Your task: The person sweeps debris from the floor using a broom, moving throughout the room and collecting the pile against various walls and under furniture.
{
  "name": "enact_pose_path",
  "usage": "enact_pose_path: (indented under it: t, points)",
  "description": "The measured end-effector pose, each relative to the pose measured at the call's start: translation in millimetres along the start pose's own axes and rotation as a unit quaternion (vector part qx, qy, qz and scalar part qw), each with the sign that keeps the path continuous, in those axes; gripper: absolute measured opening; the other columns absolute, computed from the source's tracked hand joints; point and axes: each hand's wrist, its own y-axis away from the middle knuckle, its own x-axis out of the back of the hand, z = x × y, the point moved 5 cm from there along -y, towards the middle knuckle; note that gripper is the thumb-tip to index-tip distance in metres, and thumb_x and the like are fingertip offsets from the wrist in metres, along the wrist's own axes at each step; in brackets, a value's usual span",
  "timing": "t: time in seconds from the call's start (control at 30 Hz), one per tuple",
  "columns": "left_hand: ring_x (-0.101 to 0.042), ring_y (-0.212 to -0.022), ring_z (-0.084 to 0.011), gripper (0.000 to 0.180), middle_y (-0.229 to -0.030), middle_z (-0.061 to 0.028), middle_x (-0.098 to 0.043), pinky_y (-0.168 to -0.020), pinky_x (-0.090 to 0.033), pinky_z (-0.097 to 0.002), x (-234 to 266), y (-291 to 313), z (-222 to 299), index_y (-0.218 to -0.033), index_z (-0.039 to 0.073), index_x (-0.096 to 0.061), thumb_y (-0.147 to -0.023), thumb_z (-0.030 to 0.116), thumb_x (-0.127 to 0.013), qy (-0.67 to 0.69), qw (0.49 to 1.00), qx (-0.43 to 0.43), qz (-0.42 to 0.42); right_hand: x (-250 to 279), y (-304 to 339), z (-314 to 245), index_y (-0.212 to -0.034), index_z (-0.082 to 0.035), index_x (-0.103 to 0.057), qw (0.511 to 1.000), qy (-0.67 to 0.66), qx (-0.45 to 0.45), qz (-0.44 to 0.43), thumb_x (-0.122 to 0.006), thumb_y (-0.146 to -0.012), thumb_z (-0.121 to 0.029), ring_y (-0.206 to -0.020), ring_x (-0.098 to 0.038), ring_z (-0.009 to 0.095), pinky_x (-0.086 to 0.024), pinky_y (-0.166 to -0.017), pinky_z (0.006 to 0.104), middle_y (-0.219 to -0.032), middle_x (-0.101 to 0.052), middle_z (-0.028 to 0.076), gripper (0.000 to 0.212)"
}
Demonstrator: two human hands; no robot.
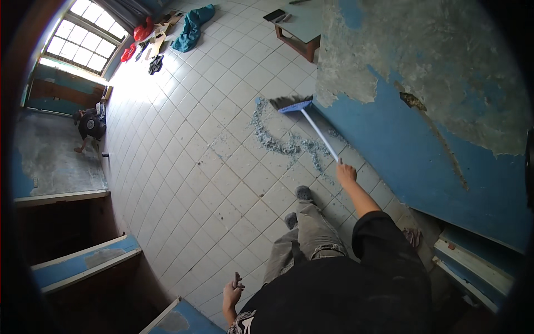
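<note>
My right hand (347, 173) is closed around the pale handle of a broom (321, 135), my arm stretched forward. The broom's blue head with dark bristles rests on the tiled floor by the right wall. Beside and below the bristles, grey-blue plaster rubble (275, 143) lies in a curved heap, with crumbs trailing toward my feet. Down at my left side, my left hand (232, 294) is closed on a short greyish object (237, 279); its kind is too small to make out.
The right wall (445, 128) has flaking blue paint and bare plaster. A low table (300, 33) stands far ahead. Teal cloth (193, 28), red bags and cardboard lie far left. Another person (90, 123) crouches at the left wall, near open doorways (61, 228).
</note>
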Motion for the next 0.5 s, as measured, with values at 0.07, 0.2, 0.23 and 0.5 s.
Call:
enact_pose_path:
  t: [0.07,0.2,0.23,0.5]
  points:
    - [-0.060,-0.064,-0.0176,0.027,-0.069,-0.0108,-0.061,-0.061,-0.046,-0.0280,-8.1,-6.2,0.0,-0.096,0.003,-0.056,-0.074,0.013,-0.045,0.013,1.000,0.003,-0.013,-5.8,-1.5,2.7,-0.119,-0.002,-0.035,1.000,-0.003,0.008,-0.005,-0.041,-0.077,-0.011,-0.070,-0.059,0.024,-0.049,-0.060,0.0327,-0.076,-0.059,0.014,0.043]
    - [-0.060,-0.065,-0.0168,0.027,-0.070,-0.0105,-0.061,-0.061,-0.046,-0.0277,-16.7,-21.1,24.3,-0.097,0.001,-0.055,-0.074,0.013,-0.044,0.007,0.999,0.011,-0.043,-10.7,-12.6,4.4,-0.118,-0.002,-0.035,1.000,0.009,-0.008,-0.004,-0.040,-0.077,-0.010,-0.072,-0.059,0.025,-0.049,-0.060,0.0333,-0.078,-0.059,0.015,0.042]
    - [-0.060,-0.065,-0.0168,0.028,-0.070,-0.0105,-0.061,-0.061,-0.047,-0.0275,-16.7,-23.4,33.6,-0.096,0.001,-0.055,-0.074,0.012,-0.044,0.002,0.999,0.002,-0.049,-11.6,-12.1,8.6,-0.119,-0.002,-0.034,1.000,-0.002,-0.020,-0.009,-0.040,-0.078,-0.011,-0.074,-0.059,0.025,-0.049,-0.061,0.0332,-0.079,-0.059,0.015,0.042]
    - [-0.059,-0.065,-0.0165,0.029,-0.069,-0.0120,-0.060,-0.061,-0.047,-0.0271,-12.7,-40.1,54.3,-0.097,-0.002,-0.054,-0.074,0.010,-0.043,0.089,0.995,-0.041,-0.032,-8.2,23.0,54.3,-0.117,-0.007,-0.036,0.991,-0.051,-0.082,-0.095,-0.045,-0.076,-0.015,-0.081,-0.057,0.029,-0.046,-0.070,0.0356,-0.086,-0.057,0.016,0.043]
